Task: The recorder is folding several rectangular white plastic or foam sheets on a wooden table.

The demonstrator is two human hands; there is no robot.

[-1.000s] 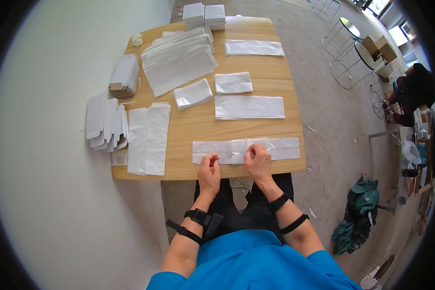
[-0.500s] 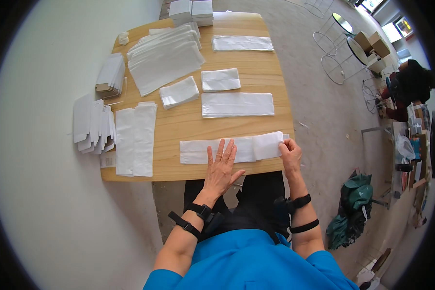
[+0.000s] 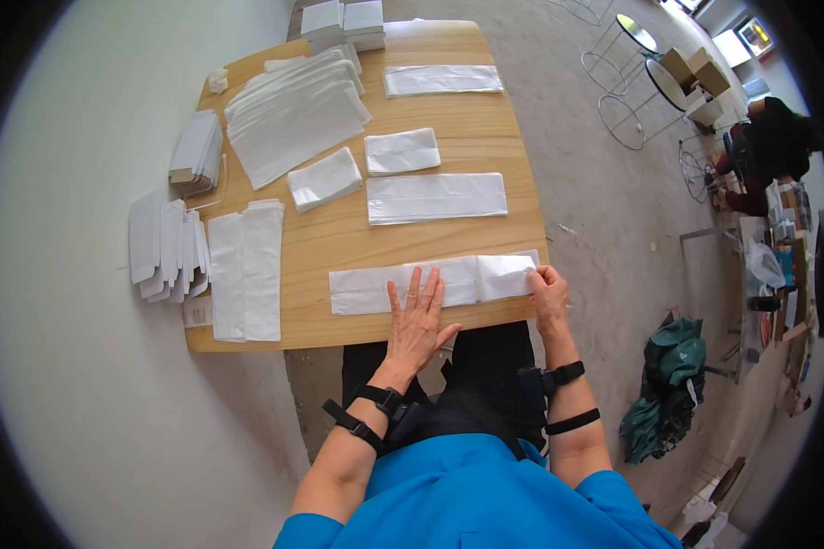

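A long, thin white plastic bag [image 3: 357, 293] lies crosswise near the table's front edge, on what looks like more of the same. My left hand [image 3: 416, 316] rests flat on its middle, fingers spread. At its right end, my right hand [image 3: 547, 291] pinches the corner of a shorter white flap [image 3: 504, 277] lying over the bag. Whether that flap is part of the bag or a separate piece, I cannot tell. Beyond it are a flat stack of long white bags [image 3: 437, 198] and two shorter folded stacks, one straight [image 3: 402, 151] and one slanted [image 3: 325, 178].
The wooden table [image 3: 320, 242] also bears fanned white bags [image 3: 298, 128], another long stack [image 3: 442, 80], upright bags [image 3: 247, 270] and white cartons [image 3: 169, 247] by the wall. Right of it are round-topped stools [image 3: 666, 85], a dark green sack [image 3: 673, 384] and a seated person [image 3: 774, 142].
The flap under my right hand now lies flatter and more in line with the bag. My left hand stays pressed on it. The whole view has shifted slightly.
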